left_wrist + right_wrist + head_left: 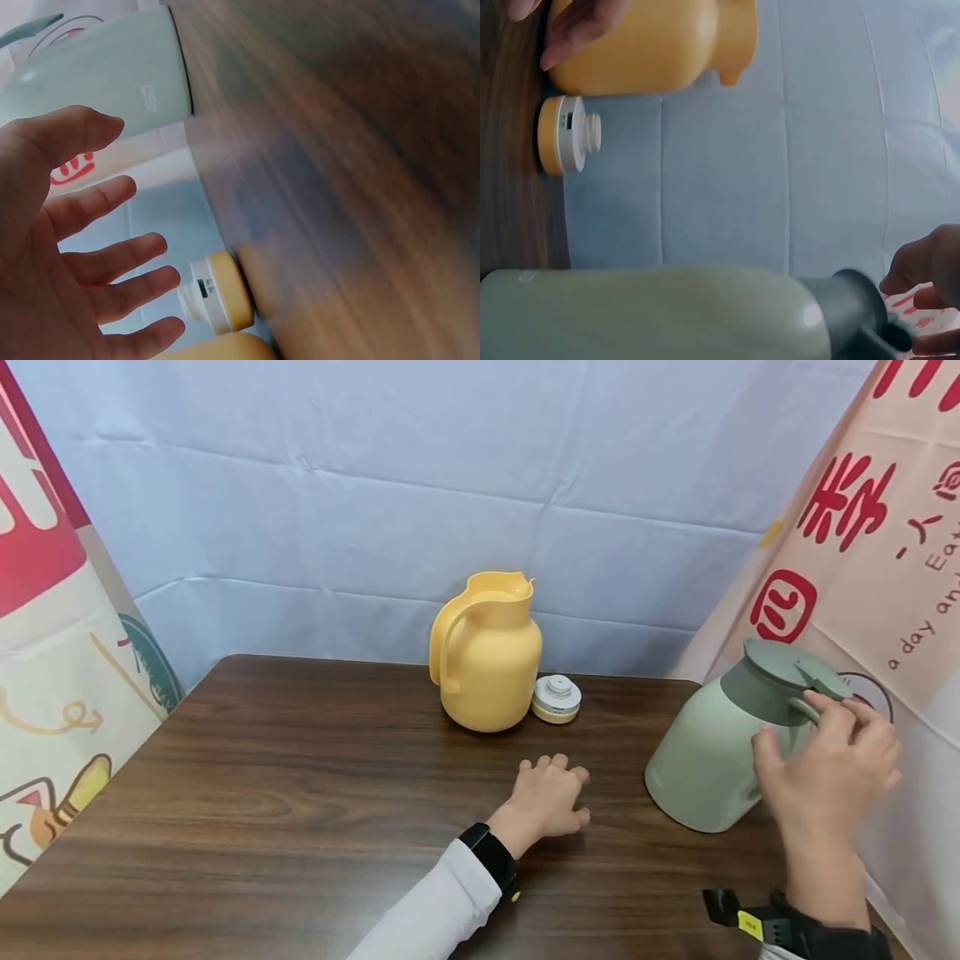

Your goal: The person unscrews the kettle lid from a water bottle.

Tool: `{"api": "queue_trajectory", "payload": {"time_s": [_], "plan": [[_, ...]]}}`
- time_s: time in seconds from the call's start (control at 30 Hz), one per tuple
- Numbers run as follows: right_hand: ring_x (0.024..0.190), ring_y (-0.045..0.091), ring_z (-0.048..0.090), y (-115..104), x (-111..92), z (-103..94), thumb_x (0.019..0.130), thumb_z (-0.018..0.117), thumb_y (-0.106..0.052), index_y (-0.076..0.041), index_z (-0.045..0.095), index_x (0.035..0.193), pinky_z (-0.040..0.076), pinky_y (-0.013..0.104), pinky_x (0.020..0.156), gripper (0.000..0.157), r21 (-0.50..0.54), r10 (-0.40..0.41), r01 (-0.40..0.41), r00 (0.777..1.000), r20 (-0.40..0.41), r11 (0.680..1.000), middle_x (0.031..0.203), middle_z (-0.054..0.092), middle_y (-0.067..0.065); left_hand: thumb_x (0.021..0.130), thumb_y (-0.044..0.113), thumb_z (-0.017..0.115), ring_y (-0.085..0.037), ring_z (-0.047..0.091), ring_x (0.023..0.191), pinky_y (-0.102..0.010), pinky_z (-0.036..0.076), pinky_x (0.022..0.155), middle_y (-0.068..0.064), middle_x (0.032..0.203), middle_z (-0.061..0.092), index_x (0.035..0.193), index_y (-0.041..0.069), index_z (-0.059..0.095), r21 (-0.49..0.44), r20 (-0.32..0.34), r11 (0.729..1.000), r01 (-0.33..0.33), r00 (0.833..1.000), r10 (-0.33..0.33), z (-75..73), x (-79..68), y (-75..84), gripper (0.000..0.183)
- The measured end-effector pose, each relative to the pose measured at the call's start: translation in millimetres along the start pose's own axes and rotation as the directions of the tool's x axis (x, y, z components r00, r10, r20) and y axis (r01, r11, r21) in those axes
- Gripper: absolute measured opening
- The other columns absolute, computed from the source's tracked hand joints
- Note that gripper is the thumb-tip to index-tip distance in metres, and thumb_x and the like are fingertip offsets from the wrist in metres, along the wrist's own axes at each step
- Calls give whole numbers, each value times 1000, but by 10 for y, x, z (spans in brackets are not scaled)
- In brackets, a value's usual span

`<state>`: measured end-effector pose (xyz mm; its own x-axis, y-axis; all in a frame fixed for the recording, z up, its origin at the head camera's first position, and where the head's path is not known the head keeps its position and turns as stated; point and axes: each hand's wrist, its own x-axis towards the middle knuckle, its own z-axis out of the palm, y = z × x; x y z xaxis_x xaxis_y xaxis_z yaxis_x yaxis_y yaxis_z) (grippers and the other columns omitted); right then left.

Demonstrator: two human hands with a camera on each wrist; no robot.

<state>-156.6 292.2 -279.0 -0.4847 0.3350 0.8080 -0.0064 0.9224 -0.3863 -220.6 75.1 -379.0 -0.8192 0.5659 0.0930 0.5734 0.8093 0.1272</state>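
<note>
A green thermos jug (703, 752) with a darker lid (795, 665) stands on the table at the right. My right hand (832, 768) is at its handle side, fingertips near the lid's rear lever and thumb apart from the fingers; whether they touch is unclear. A yellow jug (491, 668) without a lid stands near the back edge, its handle to the left. Beside it lies a round white-and-yellow stopper lid (557, 698). Over the middle of the table, my left hand (546, 797) is held with spread fingers and an empty palm (45, 300).
The brown wooden table (262, 802) ends at a pale blue cloth backdrop (337, 510). Printed cloths hang on the left (67, 693) and right (847, 552), the right one close behind the green jug. Each wrist wears a black strap (491, 860).
</note>
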Motion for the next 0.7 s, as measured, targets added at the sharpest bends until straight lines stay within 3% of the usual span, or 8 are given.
{"api": "queue_trajectory", "payload": {"time_s": [0.27, 0.4, 0.47, 0.57, 0.63, 0.7], "plan": [[113, 48, 35, 204, -18, 38, 81, 59, -14, 5, 39, 126, 25, 61, 89, 53, 21, 41, -41, 999, -32, 999, 115, 40, 35, 85, 43, 63, -16, 50, 97, -38, 39, 80, 4, 115, 53, 122, 30, 58, -61, 2, 998, 10, 1000, -10, 51, 26, 26, 40], [114, 44, 39, 293, -12, 63, 81, 60, -10, 4, 35, 128, 27, 54, 93, 55, 75, 138, -137, 990, -9, 988, 119, 43, 31, 85, 43, 63, -15, 49, 94, -38, 39, 80, 5, 113, 53, 122, 30, 58, -69, 8, 998, 7, 1000, -7, 85, 45, 53, 39], [114, 43, 40, 331, -5, 72, 81, 60, -11, 2, 33, 131, 28, 52, 91, 58, 94, 237, -240, 970, 47, 966, 123, 43, 29, 85, 43, 62, -15, 49, 94, -37, 39, 80, 5, 112, 53, 122, 31, 58, -64, 9, 998, 7, 1000, -7, 107, 51, 67, 39], [95, 32, 49, 390, 22, 83, 83, 59, -16, 2, 36, 129, 37, 41, 75, 54, 67, 361, -375, 920, 153, 925, 114, 50, 23, 85, 43, 62, -14, 49, 94, -37, 39, 79, 5, 111, 53, 121, 30, 59, -51, 8, 999, 7, 1000, -7, 133, 55, 86, 39], [80, 20, 48, 436, 49, 101, 85, 59, -21, -3, 46, 116, 36, 31, 63, 38, 70, 432, -451, 881, 192, 890, 97, 53, 14, 85, 43, 63, -14, 49, 93, -36, 39, 78, 5, 110, 53, 121, 30, 59, -46, 8, 999, 7, 1000, -7, 145, 56, 95, 39], [64, 11, 38, 475, 75, 129, 85, 60, -22, -3, 52, 94, 29, 25, 52, 23, 117, 476, -501, 859, 186, 858, 76, 48, 4, 85, 43, 63, -14, 49, 93, -36, 39, 77, 5, 110, 54, 121, 30, 59, -44, 5, 999, 6, 1000, -6, 148, 60, 99, 39]]}}
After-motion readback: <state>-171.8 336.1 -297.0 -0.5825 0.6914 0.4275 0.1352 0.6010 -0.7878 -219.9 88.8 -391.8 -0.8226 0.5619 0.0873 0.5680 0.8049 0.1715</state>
